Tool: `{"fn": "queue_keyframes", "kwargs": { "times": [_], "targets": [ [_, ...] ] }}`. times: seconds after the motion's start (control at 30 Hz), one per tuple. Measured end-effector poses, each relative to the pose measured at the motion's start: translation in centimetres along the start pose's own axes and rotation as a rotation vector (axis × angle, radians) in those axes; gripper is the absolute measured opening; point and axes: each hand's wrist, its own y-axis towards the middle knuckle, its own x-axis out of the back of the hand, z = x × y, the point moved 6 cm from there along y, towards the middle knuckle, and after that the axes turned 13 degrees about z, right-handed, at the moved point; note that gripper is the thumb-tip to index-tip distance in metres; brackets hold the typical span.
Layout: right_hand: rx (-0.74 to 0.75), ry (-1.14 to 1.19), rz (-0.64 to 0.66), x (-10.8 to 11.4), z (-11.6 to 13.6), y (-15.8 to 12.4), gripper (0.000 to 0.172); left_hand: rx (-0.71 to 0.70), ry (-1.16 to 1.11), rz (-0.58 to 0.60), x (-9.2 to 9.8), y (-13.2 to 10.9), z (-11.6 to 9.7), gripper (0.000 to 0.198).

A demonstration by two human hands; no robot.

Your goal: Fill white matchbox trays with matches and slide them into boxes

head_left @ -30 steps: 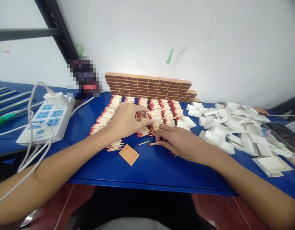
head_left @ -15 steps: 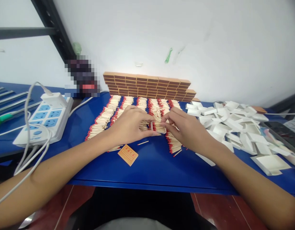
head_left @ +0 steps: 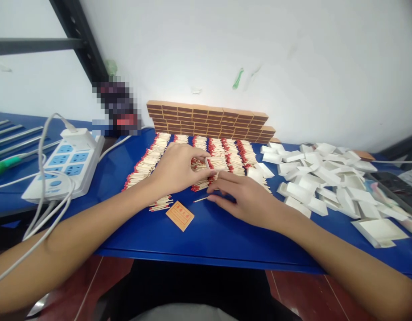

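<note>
My left hand (head_left: pixel 182 165) grips a small white matchbox tray (head_left: pixel 216 163) at its left end, with matches lying inside it. Just below the tray, my right hand (head_left: pixel 241 194) has thumb and forefinger closed at the right end of a single loose match (head_left: pixel 200 199) on the blue table. Rows of red-tipped matches (head_left: pixel 147 162) spread behind and beside both hands. In front of my left hand lies an orange matchbox (head_left: pixel 179 216) with red print, label side up.
A stacked wall of brown-sided matchboxes (head_left: pixel 209 119) stands at the back. Many empty white trays (head_left: pixel 318 174) are heaped at right, by a dark phone (head_left: pixel 398 191). A power strip (head_left: pixel 63 167) with looped white cables sits at left, near green-handled tools (head_left: pixel 7 165).
My right hand has moved from the tray's right end down and left to the loose match. My left hand keeps the tray, now slightly higher. White trays behind my right hand have come into view.
</note>
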Motion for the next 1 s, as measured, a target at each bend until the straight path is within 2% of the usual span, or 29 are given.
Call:
{"fn": "queue_keyframes", "kwargs": {
  "times": [0.17, 0.33, 0.57, 0.87, 0.93, 1.0],
  "targets": [
    [-0.075, 0.005, 0.140, -1.5, 0.0, 0.6, 0.014, 0.016, 0.025, 0.001, -0.1, 0.0, 0.1, 0.038],
    [-0.081, -0.063, 0.182, -0.8, -0.4, 0.3, 0.015, 0.024, 0.052, 0.009, -0.1, 0.0, 0.1, 0.039],
    [-0.124, -0.108, 0.225, 0.5, -2.1, -0.7, 0.013, 0.016, 0.044, 0.007, 0.1, 0.0, 0.0, 0.033],
    [-0.142, -0.084, 0.167, 1.1, -2.4, -0.9, 0.007, 0.009, 0.035, 0.004, 0.2, 0.0, 0.0, 0.033],
    [-0.146, -0.097, 0.098, 1.9, -2.6, -1.0, 0.012, 0.010, 0.011, 0.000, 0.2, 0.0, 0.1, 0.032],
    [-0.161, -0.121, -0.048, 3.3, -2.9, -1.2, 0.016, -0.003, -0.015, 0.007, 0.2, 0.0, 0.0, 0.032]
  ]
}}
